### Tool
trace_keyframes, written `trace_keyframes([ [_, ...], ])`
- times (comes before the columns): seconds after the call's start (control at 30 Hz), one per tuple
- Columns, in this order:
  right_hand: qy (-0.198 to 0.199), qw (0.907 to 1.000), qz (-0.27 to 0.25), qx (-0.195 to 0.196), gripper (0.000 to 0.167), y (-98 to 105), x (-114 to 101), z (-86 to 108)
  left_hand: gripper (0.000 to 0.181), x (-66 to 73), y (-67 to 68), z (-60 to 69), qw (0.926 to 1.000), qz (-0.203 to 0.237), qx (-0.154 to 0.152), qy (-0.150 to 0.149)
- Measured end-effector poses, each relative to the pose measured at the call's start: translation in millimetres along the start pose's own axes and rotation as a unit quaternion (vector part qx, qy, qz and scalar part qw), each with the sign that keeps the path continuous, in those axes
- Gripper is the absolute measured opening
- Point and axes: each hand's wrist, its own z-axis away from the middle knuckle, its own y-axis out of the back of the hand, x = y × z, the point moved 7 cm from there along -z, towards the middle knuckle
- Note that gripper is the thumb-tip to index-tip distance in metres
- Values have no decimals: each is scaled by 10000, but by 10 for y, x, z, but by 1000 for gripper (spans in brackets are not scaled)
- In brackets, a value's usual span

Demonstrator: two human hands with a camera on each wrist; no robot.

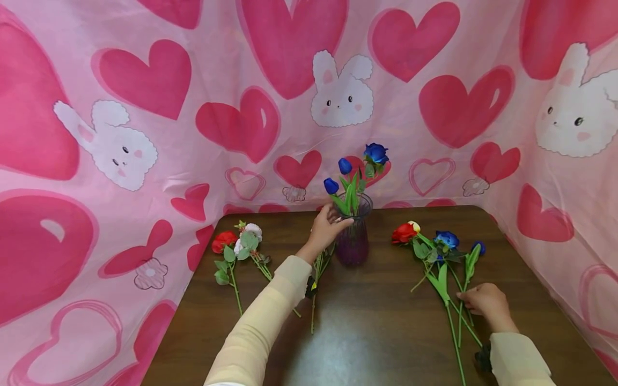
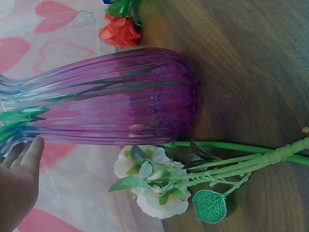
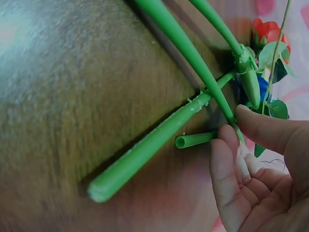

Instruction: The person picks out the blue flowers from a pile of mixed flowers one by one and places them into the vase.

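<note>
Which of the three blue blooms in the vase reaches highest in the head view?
The blue rose, furthest right: its broad, layered bloom tops the middle tulip and the left tulip, both smaller, smooth buds.

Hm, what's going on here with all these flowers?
A person's left hand holds a purple vase near its rim; two blue tulips and a blue rose stand in it. The right hand pinches a green stem at the right of the brown table. Loose flowers lie on both sides of the vase.
</note>
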Motion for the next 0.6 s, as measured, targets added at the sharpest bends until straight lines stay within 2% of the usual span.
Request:
trace_keyframes([
  [0.3,-14,9998,-184,54,23,-3,13,3,64,-20,0,-5,10000,13,-35,17],
  [0.6,6,9998,-192,47,23,73,-20,20,65,0,6,6,10000,-47,-26,52],
])
